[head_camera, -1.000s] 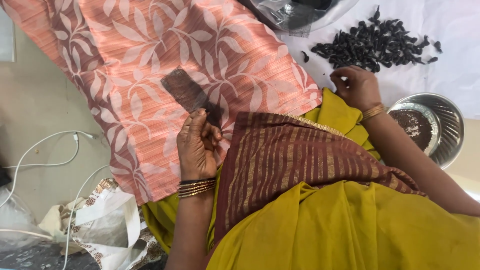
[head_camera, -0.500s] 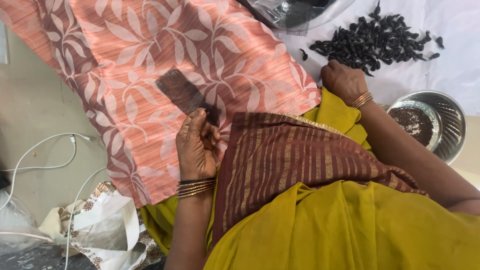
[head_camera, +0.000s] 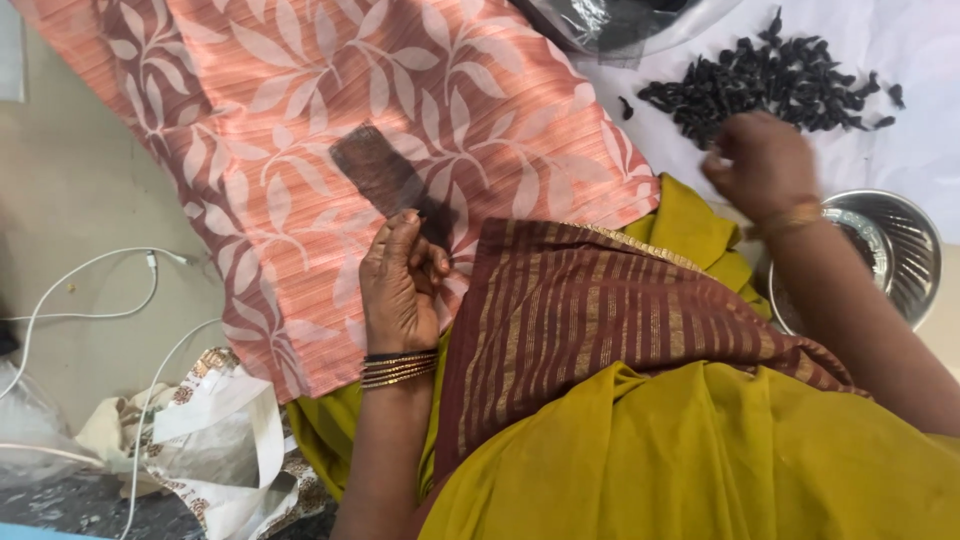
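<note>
My left hand (head_camera: 398, 290), with bangles at the wrist, is shut on the lower end of a flat, dark brown blade-like piece (head_camera: 372, 172), holding it over a peach cloth with a leaf pattern (head_camera: 290, 90). My right hand (head_camera: 760, 160) is blurred and hovers with curled fingers at the near edge of a pile of small black pieces (head_camera: 775, 75) lying on a white sheet (head_camera: 900, 150). Whether it holds a piece is hidden.
A steel bowl (head_camera: 905, 250) with dark contents stands right of my right wrist. A clear plastic bag (head_camera: 620, 20) lies at the top. White cables (head_camera: 100, 290) and a crumpled bag (head_camera: 210, 430) lie on the floor at left. My lap is covered in yellow and maroon cloth (head_camera: 650, 420).
My right hand has shifted right along the near edge of the black pile. My left hand keeps its hold on the dark flat piece.
</note>
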